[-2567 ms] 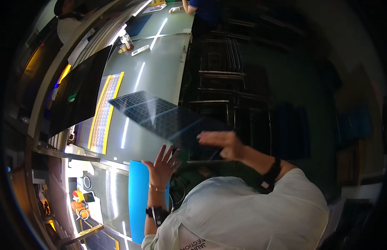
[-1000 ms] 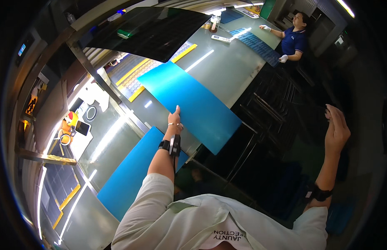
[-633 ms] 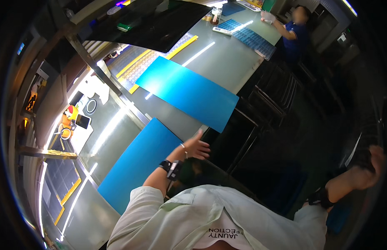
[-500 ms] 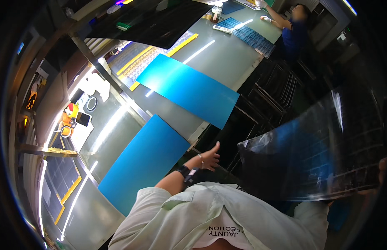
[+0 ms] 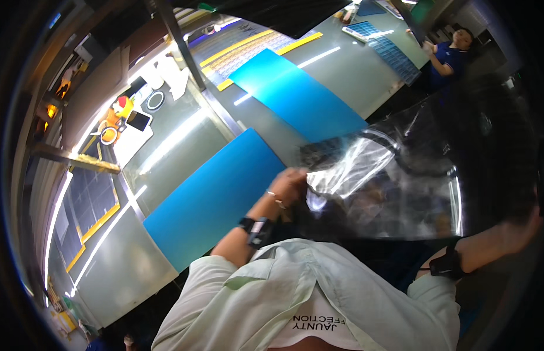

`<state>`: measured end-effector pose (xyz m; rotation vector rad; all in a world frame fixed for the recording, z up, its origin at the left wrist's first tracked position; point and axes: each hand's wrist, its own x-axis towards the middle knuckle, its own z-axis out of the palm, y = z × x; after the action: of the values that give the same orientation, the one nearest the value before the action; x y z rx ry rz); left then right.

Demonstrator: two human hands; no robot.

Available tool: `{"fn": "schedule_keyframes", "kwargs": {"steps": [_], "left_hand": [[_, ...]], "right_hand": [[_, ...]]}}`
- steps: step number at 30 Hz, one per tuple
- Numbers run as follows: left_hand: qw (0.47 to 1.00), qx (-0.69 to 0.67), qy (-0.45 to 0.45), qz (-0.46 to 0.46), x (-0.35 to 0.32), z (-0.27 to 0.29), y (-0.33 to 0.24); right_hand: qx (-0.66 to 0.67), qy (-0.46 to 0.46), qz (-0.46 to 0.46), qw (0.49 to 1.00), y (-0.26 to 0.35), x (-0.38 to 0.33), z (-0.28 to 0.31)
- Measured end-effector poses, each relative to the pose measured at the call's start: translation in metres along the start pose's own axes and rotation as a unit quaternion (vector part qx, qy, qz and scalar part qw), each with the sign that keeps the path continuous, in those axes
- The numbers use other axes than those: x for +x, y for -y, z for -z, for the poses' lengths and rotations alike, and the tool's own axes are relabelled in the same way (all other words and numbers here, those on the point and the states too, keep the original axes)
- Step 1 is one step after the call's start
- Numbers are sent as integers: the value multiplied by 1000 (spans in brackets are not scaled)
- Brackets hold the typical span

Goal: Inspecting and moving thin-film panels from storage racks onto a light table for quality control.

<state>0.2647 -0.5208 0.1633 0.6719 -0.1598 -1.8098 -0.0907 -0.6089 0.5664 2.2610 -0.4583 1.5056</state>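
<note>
Glossy dark sheet is in front of the body, off the right part of the worktop edge, spanning between both hands. Left hand: fingers curled at the sheet's left edge, looks like a grip, though blurred. Right hand: out at the sheet's far right side, blurred and lost in the dark rim; can't tell if it's gripping or just supporting.

Step looks like a two-handed hold on a wide sheet. To do it well, my take:
- Keep the hands level and opposite each other. Reflections are wavy, so assume it flexes; uneven support would bow or twist it.
- Hold edges only. Shiny face probably marks easily.
- Confirm right-side support before shifting weight; that's the end I can't verify.
- Watch the sheet's upper left corner. In this view it sits close to the end of the farther blue panel; can't tell the height gap. Lift clear before any sideways move, so it doesn't drag or nudge.
- Left forearm passes just beside the nearer blue panel. Keep the wrist strap off its surface.
- Slow turns. Blur suggests motion, and a broad sheet swings wide.
</note>
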Motion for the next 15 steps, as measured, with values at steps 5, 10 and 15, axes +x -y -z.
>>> {"fn": "schedule_keyframes", "kwargs": {"steps": [5, 10, 15], "left_hand": [[866, 237, -360, -255, -164, 145, -90], [755, 266, -542, -256, -320, 204, -92], [664, 299, -642, -240, -436, 257, -18]], "right_hand": [[199, 255, -463, 825, 70, -80, -163], [344, 317, -704, 534, 147, -268, -292], [332, 480, -621, 523, 226, -317, -313]]}}
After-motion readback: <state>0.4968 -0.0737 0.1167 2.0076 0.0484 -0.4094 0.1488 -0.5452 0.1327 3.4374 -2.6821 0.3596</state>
